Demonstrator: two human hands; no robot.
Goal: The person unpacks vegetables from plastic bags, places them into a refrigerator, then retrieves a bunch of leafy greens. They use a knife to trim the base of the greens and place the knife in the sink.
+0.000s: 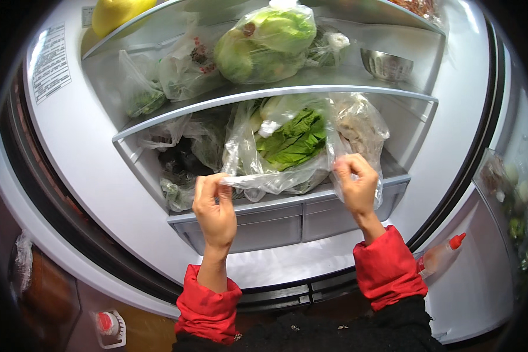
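Both hands reach into a refrigerator and grip the mouth of a clear plastic bag on the lower shelf. My left hand pinches the rim at its left corner. At the right corner, my right hand pinches the plastic between thumb and fingers. The rim is stretched between them, and the bag gapes towards me. Inside lie green leafy vegetables and a knotted bag with pale contents. What lies deeper in the bag is hidden.
Left of it sits a bag with dark contents; on the right, a bag with pale brown contents. The glass shelf above carries bagged lettuce and a metal bowl. Drawers lie below. A red-capped bottle stands at right.
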